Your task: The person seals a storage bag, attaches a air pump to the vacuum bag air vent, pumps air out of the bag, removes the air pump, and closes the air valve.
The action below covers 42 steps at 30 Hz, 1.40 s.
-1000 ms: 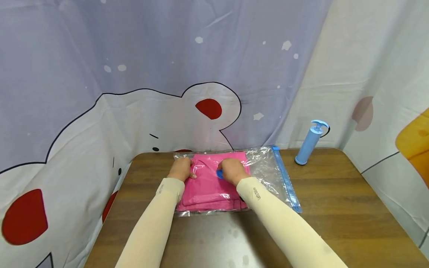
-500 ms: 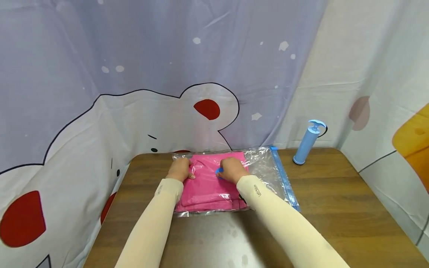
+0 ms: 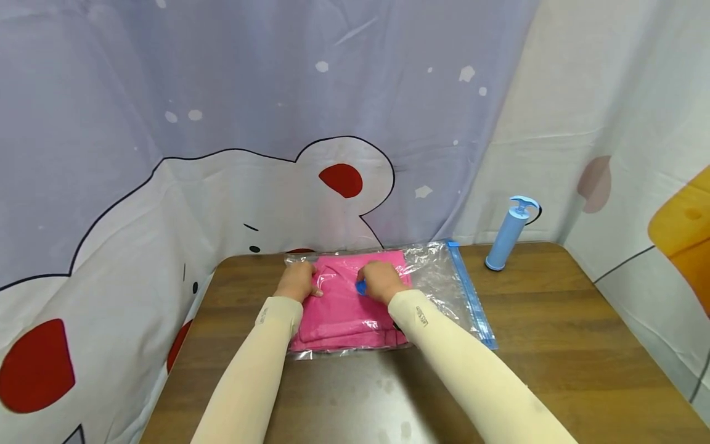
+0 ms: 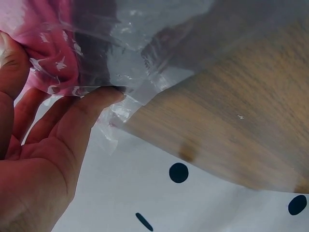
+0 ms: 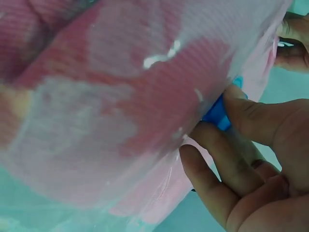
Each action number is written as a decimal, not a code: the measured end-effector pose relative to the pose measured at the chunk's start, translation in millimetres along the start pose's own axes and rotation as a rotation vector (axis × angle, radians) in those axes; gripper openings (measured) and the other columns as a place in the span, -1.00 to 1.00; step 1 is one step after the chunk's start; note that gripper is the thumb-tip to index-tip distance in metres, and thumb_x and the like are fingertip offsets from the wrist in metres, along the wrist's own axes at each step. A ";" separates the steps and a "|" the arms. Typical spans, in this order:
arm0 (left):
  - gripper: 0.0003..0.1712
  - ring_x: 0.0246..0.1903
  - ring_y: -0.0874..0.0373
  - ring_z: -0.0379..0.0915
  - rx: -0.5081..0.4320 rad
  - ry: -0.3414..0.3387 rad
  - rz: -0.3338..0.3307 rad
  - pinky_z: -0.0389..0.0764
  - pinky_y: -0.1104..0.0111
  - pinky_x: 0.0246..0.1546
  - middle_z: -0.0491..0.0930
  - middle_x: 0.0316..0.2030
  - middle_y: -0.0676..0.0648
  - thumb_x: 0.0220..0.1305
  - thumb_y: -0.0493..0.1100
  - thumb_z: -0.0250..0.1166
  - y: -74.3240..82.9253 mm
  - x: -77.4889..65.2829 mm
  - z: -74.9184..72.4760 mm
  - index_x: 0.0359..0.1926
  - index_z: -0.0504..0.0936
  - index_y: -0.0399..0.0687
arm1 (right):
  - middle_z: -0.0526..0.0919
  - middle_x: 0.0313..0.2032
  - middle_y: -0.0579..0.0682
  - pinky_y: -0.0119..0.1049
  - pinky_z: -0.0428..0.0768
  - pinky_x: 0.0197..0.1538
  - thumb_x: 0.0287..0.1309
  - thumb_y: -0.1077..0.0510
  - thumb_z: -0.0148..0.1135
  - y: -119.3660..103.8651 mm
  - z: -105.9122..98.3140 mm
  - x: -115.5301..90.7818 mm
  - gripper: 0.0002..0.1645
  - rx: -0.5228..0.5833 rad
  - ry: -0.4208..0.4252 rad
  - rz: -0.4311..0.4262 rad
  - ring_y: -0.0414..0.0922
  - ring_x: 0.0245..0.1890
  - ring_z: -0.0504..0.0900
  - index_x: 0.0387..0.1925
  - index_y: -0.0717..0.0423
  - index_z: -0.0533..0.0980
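A clear vacuum storage bag [image 3: 435,274] lies flat on the table, with a blue zip strip [image 3: 471,296] along its right side. Folded pink cloth [image 3: 344,317] fills its left and middle part. My left hand [image 3: 297,280] holds the bag's left edge, thumb on top over the cloth and fingers along the edge in the left wrist view. On top of the bag, my right hand [image 3: 381,282] pinches a round blue valve cap [image 5: 218,115] between thumb and index finger. The hand covers much of the cap in the head view.
A blue hand pump [image 3: 506,239] with a T-shaped handle stands at the back right of the wooden table [image 3: 566,357]. Behind the table and at both sides hangs a printed curtain [image 3: 266,191].
My right fingers have shifted slightly around the blue cap, and its visible part has changed a little. The left hand keeps its hold on the bag's edge. The head view has drifted slightly.
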<state>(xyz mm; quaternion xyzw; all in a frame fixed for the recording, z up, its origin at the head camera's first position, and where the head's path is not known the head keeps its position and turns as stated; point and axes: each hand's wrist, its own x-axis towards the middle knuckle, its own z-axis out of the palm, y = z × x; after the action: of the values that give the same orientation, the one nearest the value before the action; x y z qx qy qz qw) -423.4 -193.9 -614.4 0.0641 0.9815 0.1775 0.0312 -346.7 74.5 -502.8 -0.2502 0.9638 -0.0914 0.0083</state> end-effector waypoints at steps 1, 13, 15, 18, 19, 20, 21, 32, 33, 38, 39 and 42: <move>-0.12 0.20 -0.27 0.78 0.003 0.000 0.000 0.75 -0.14 0.36 0.86 0.17 -0.28 -0.03 0.07 0.87 0.7 -0.8 -1.1 0.32 0.82 -0.12 | 0.94 -0.08 0.06 0.02 0.83 0.15 0.20 0.25 0.67 0.7 -0.9 0.2 -0.73 0.011 -0.011 0.000 0.06 0.01 0.85 -0.06 -0.01 0.90; -0.11 0.19 -0.25 0.78 -0.009 -0.002 -0.007 0.76 -0.13 0.35 0.85 0.19 -0.28 -0.02 0.04 0.87 3.3 -4.1 -4.1 0.34 0.81 -0.14 | 0.80 -0.39 0.01 0.03 0.79 -0.07 0.28 -0.15 0.63 42.5 45.3 30.5 -0.58 0.058 0.010 0.065 0.02 -0.32 0.74 -0.37 0.07 0.68; -0.13 0.18 -0.24 0.78 -0.004 0.001 -0.008 0.77 -0.13 0.34 0.85 0.18 -0.27 -0.02 0.04 0.87 4.6 -4.9 -5.1 0.33 0.81 -0.13 | 0.80 -0.43 0.02 0.04 0.78 -0.14 0.23 -0.03 0.65 38.2 45.5 33.3 -0.65 -0.009 0.016 0.041 0.01 -0.37 0.73 -0.46 0.07 0.68; -0.14 0.17 -0.23 0.77 0.006 0.006 -0.004 0.77 -0.13 0.33 0.86 0.17 -0.27 -0.01 0.05 0.86 5.4 -5.3 -5.8 0.32 0.82 -0.12 | 0.83 -0.41 0.00 0.05 0.76 -0.18 0.16 0.05 0.66 33.2 42.2 30.9 -0.76 -0.050 0.055 -0.009 -0.02 -0.38 0.73 -0.45 0.04 0.73; -0.15 0.16 -0.23 0.77 0.006 0.006 -0.002 0.77 -0.13 0.32 0.86 0.16 -0.27 -0.01 0.05 0.86 5.3 -5.3 -5.9 0.31 0.82 -0.13 | 0.86 -0.37 0.02 0.04 0.78 -0.13 0.17 0.07 0.68 26.8 32.2 26.0 -0.79 -0.039 0.035 -0.007 -0.02 -0.34 0.76 -0.41 0.06 0.77; -0.16 0.16 -0.23 0.77 0.007 0.006 -0.001 0.77 -0.14 0.32 0.86 0.15 -0.27 -0.01 0.05 0.86 5.1 -5.2 -5.8 0.30 0.83 -0.12 | 0.87 -0.34 0.04 0.03 0.79 -0.10 0.15 0.12 0.69 20.8 23.7 21.4 -0.82 -0.039 0.025 -0.007 0.00 -0.31 0.78 -0.36 0.08 0.78; -0.16 0.15 -0.23 0.77 0.006 0.005 0.000 0.77 -0.14 0.32 0.86 0.15 -0.27 -0.01 0.05 0.86 4.9 -5.0 -5.7 0.29 0.83 -0.12 | 0.89 -0.30 0.06 0.03 0.80 -0.03 0.15 0.14 0.71 13.6 13.3 16.1 -0.82 -0.024 0.006 0.003 0.02 -0.26 0.81 -0.30 0.10 0.81; -0.13 0.12 -0.16 0.76 -0.017 -0.021 -0.021 0.78 -0.11 0.33 0.86 0.17 -0.24 -0.01 0.09 0.85 0.7 0.7 -4.4 0.31 0.82 -0.16 | 0.92 -0.02 0.11 0.03 0.79 0.28 0.05 0.04 0.84 17.1 6.2 15.0 -0.47 0.067 -0.046 -0.017 0.11 0.06 0.86 0.03 0.10 0.82; -0.13 0.10 -0.15 0.76 -0.018 -0.022 -0.021 0.78 -0.11 0.32 0.86 0.16 -0.24 -0.01 0.09 0.85 0.3 1.2 -4.1 0.31 0.82 -0.16 | 0.91 0.02 0.10 0.04 0.79 0.28 0.05 -0.07 0.84 24.4 13.1 19.7 -0.35 0.083 -0.055 0.004 0.12 0.08 0.86 0.13 0.09 0.78; -0.15 0.06 -0.13 0.75 -0.019 -0.014 -0.014 0.78 -0.11 0.31 0.87 0.12 -0.25 -0.02 0.07 0.86 -1.0 2.9 -2.2 0.29 0.83 -0.15 | 0.85 -0.15 0.05 0.08 0.81 0.16 0.19 -0.42 0.65 38.0 26.0 29.0 -0.15 0.148 -0.081 0.131 0.05 -0.10 0.82 0.14 0.15 0.65; -0.16 0.06 -0.15 0.75 -0.018 -0.013 -0.014 0.78 -0.11 0.31 0.87 0.12 -0.25 -0.02 0.07 0.86 -1.1 2.8 -1.8 0.28 0.83 -0.14 | 0.82 -0.25 0.06 0.10 0.81 0.10 0.28 -0.36 0.61 30.1 16.5 23.7 -0.28 0.135 -0.087 0.144 0.07 -0.19 0.80 0.01 0.19 0.66; -0.13 0.14 -0.21 0.76 -0.014 -0.013 -0.015 0.76 -0.14 0.34 0.86 0.16 -0.27 -0.03 0.05 0.87 -1.0 2.0 -1.4 0.32 0.82 -0.14 | 0.80 -0.39 0.11 0.09 0.81 0.06 0.38 -0.19 0.58 13.4 -2.3 10.0 -0.48 0.082 -0.071 0.101 0.11 -0.27 0.79 -0.33 0.19 0.66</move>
<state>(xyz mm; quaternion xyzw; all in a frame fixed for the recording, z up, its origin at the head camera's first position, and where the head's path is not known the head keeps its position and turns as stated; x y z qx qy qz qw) -425.6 -195.1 -613.5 0.0579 0.9805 0.1838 0.0392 -362.0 81.5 -502.6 -0.2037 0.9698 -0.1215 0.0573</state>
